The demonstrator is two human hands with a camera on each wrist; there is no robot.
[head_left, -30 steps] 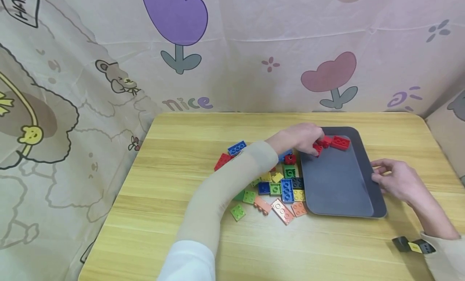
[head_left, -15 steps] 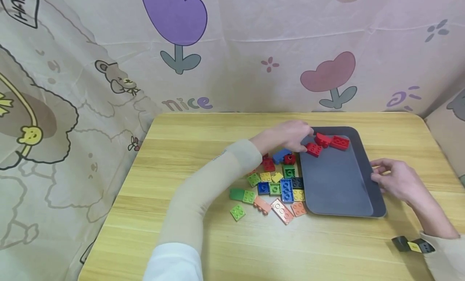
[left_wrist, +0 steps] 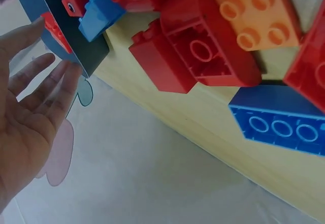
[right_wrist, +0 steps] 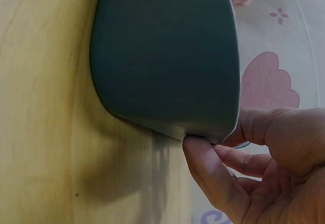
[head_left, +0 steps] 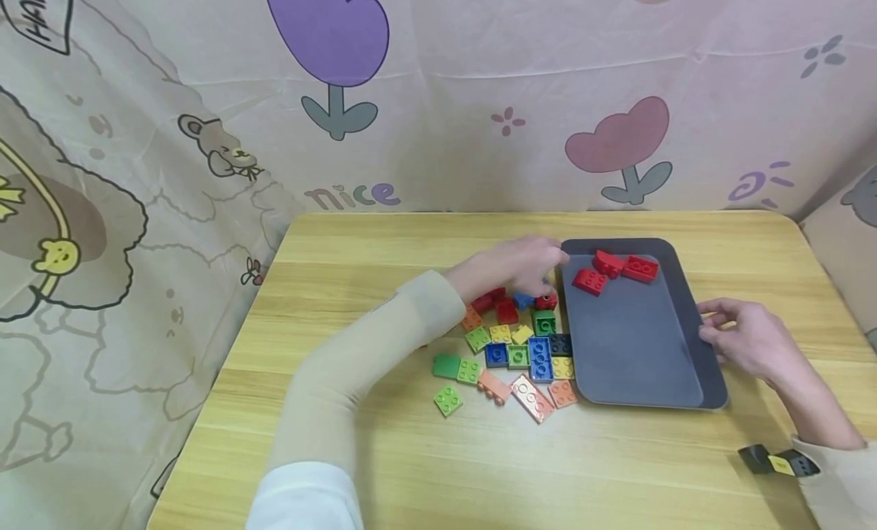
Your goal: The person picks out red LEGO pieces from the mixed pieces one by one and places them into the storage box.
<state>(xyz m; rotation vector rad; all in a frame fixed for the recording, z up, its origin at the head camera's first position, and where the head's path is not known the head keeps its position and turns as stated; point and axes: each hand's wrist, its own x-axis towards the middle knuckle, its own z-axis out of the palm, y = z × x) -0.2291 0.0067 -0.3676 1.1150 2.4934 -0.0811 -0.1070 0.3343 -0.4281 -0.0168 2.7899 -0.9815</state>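
My left hand (head_left: 530, 265) hovers by the far left corner of the dark grey tray (head_left: 640, 355). Its fingers are extended and hold nothing in the left wrist view. Just beneath lie a red brick with an eye (left_wrist: 75, 1) and a blue brick (left_wrist: 100, 16). With thumb and fingers, my right hand (right_wrist: 277, 158) pinches the rim at the tray's right side. Inside the tray's far end rest a rectangular red brick (head_left: 640, 269), a red brick on its side (head_left: 607, 263) and another studded red brick (head_left: 590, 282).
Left of the tray spreads a cluster of toy bricks, among them a long blue brick (head_left: 540, 359), a peach brick (head_left: 532, 398) and a lime green brick (head_left: 448, 400). My left forearm (head_left: 370, 355) crosses over the wooden table (head_left: 479, 469). A printed cloth (head_left: 445, 157) hangs behind it.
My left hand has let go of a red brick in the tray and drawn back leftward past the rim, over the loose bricks. My right hand stays on the tray.
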